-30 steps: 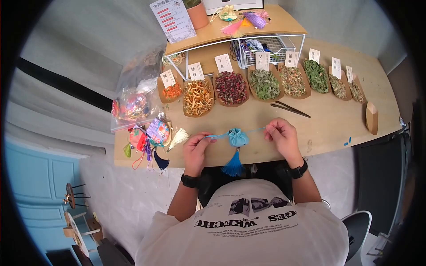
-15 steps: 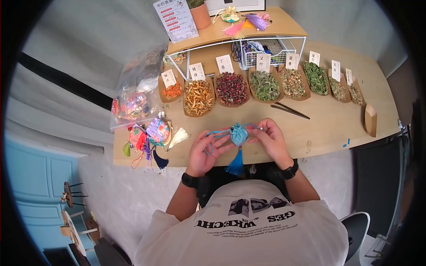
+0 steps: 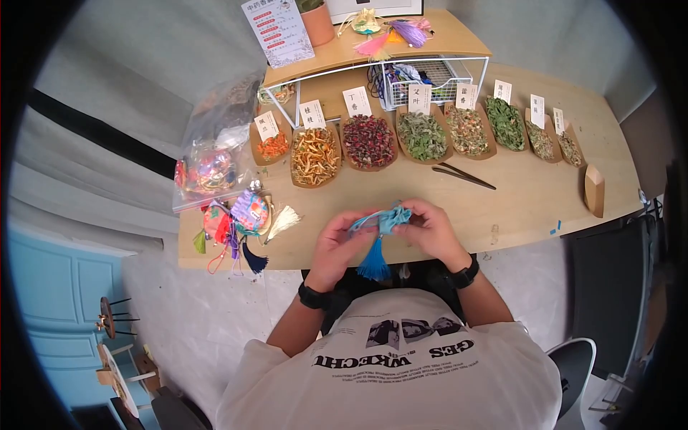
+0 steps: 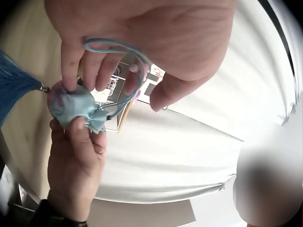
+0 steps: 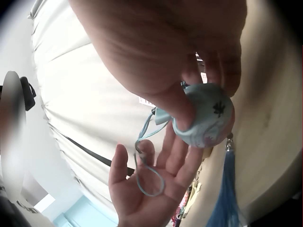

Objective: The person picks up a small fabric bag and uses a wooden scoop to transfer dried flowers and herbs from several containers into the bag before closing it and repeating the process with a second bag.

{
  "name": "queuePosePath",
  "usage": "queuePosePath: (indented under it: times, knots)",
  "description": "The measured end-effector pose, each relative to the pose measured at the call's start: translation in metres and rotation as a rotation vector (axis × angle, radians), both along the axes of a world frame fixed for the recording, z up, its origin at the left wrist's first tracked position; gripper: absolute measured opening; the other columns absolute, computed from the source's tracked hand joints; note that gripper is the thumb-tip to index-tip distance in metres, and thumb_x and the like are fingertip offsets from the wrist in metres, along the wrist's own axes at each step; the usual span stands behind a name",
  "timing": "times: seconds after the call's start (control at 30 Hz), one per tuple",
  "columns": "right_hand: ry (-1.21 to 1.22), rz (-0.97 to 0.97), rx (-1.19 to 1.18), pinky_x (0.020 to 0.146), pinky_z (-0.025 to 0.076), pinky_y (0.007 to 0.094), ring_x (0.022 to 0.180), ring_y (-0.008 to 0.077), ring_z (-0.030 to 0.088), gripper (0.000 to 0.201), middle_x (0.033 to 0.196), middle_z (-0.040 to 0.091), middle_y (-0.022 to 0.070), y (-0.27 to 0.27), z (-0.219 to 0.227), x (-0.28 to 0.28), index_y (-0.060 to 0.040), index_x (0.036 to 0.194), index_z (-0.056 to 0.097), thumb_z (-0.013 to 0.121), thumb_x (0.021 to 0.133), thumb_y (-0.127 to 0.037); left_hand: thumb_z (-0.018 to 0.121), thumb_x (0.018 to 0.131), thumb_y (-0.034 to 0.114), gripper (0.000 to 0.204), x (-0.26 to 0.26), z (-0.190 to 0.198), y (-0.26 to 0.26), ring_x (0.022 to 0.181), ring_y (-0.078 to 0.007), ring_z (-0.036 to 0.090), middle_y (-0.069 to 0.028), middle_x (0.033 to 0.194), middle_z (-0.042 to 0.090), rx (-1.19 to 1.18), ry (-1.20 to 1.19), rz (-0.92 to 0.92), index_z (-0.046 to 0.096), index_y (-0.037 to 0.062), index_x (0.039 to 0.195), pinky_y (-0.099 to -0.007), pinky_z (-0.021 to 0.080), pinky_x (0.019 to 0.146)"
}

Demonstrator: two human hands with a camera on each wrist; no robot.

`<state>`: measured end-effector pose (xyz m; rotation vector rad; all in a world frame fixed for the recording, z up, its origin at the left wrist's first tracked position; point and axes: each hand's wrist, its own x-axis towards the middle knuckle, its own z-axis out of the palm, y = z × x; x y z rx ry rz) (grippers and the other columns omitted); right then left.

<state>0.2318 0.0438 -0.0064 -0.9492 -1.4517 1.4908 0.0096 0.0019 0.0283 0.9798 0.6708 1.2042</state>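
Observation:
A light blue drawstring sachet (image 3: 393,218) with a long blue tassel (image 3: 375,262) is held up over the table's front edge. My right hand (image 3: 433,235) pinches it, its thumb pressed on the cloth in the right wrist view, where a dark character and a pink pattern show on the sachet (image 5: 208,116). Alongside, my left hand (image 3: 340,245) has its fingers spread, and its fingertips reach the sachet's side in the left wrist view. A loop of pale blue cord (image 5: 159,193) hangs across the left palm from the gathered neck.
Behind the hands, paper trays of dried herbs, such as red buds (image 3: 369,141), stand in a row with name cards. Black tweezers (image 3: 464,176) lie before them. Finished sachets (image 3: 251,209) and a plastic bag (image 3: 215,161) are at left; a wooden shelf (image 3: 315,66) stands behind.
The hands were apart, drawing the cords out to both sides; they have come together at the sachet. The right hand has moved left onto the sachet, and the left hand's fingers have opened.

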Motion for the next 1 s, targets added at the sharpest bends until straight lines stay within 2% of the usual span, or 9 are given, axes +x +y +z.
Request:
queuePosePath:
  times: [0.03, 0.07, 0.13, 0.33, 0.53, 0.73, 1.0]
  knots:
    - [0.156, 0.004, -0.078, 0.082, 0.053, 0.0283, 0.094, 0.0121, 0.065, 0.036, 0.107, 0.068, 0.0050, 0.001, -0.001, 0.002, -0.0018, 0.119, 0.060, 0.072, 0.086, 0.006, 0.062, 0.093, -0.003, 0.031, 0.002, 0.001, 0.000, 0.119, -0.0245, 0.060, -0.0196, 0.128, 0.061, 0.061, 0.188, 0.049, 0.056, -0.0009, 0.123, -0.0388, 0.047, 0.105]
    - [0.312, 0.009, -0.155, 0.090, 0.053, 0.0295, 0.098, 0.0140, 0.066, 0.037, 0.109, 0.069, 0.0060, 0.003, -0.001, 0.003, -0.0019, 0.121, 0.059, 0.069, 0.087, 0.007, 0.062, 0.093, -0.003, 0.031, 0.002, -0.004, 0.000, 0.119, -0.0245, 0.060, -0.0196, 0.128, 0.061, 0.062, 0.187, 0.051, 0.056, -0.0009, 0.123, -0.0388, 0.047, 0.105]
    - [0.350, 0.026, -0.171, 0.090, 0.053, 0.0295, 0.099, 0.0144, 0.067, 0.036, 0.109, 0.069, 0.0063, 0.004, 0.002, 0.004, -0.0022, 0.121, 0.058, 0.068, 0.087, 0.008, 0.070, 0.087, -0.007, 0.034, 0.003, -0.013, 0.000, 0.109, -0.0166, 0.061, -0.0117, 0.120, 0.064, 0.087, 0.441, 0.091, 0.060, -0.0009, 0.119, -0.0315, 0.049, 0.096]
    - [0.417, 0.034, -0.229, 0.090, 0.053, 0.0289, 0.100, 0.0140, 0.066, 0.032, 0.109, 0.069, 0.0062, 0.003, 0.008, 0.006, -0.0026, 0.118, 0.058, 0.065, 0.089, 0.009, 0.069, 0.089, -0.002, 0.017, 0.012, -0.005, 0.002, 0.100, -0.0186, 0.064, -0.0105, 0.113, 0.066, 0.300, 0.632, 0.245, 0.067, 0.0003, 0.105, -0.0313, 0.052, 0.087]
    - [0.453, 0.061, -0.207, 0.091, 0.053, 0.0292, 0.101, 0.0142, 0.066, 0.034, 0.109, 0.068, 0.0057, 0.002, 0.005, 0.005, -0.0034, 0.120, 0.058, 0.064, 0.089, 0.010, 0.071, 0.085, 0.000, 0.017, 0.016, 0.001, 0.004, 0.097, -0.0242, 0.067, -0.0135, 0.115, 0.064, 0.506, 0.843, 0.312, 0.068, -0.0001, 0.101, -0.0329, 0.054, 0.085]
    - [0.429, 0.056, -0.187, 0.091, 0.052, 0.0288, 0.101, 0.0142, 0.066, 0.036, 0.108, 0.068, 0.0053, 0.001, 0.003, 0.001, -0.0035, 0.121, 0.058, 0.064, 0.089, 0.011, 0.070, 0.083, -0.002, 0.014, 0.022, 0.008, 0.004, 0.101, -0.0273, 0.065, -0.0149, 0.120, 0.061, 0.616, 0.990, 0.342, 0.065, -0.0027, 0.096, -0.0344, 0.054, 0.084]
    - [0.414, 0.079, -0.174, 0.092, 0.052, 0.0294, 0.105, 0.0146, 0.065, 0.033, 0.112, 0.068, 0.0059, 0.000, 0.003, 0.001, -0.0021, 0.120, 0.056, 0.063, 0.091, 0.010, 0.068, 0.079, -0.003, 0.015, 0.025, 0.000, 0.007, 0.105, -0.0322, 0.063, -0.0188, 0.125, 0.057, 0.621, 0.937, 0.330, 0.058, -0.0031, 0.090, -0.0383, 0.054, 0.085]
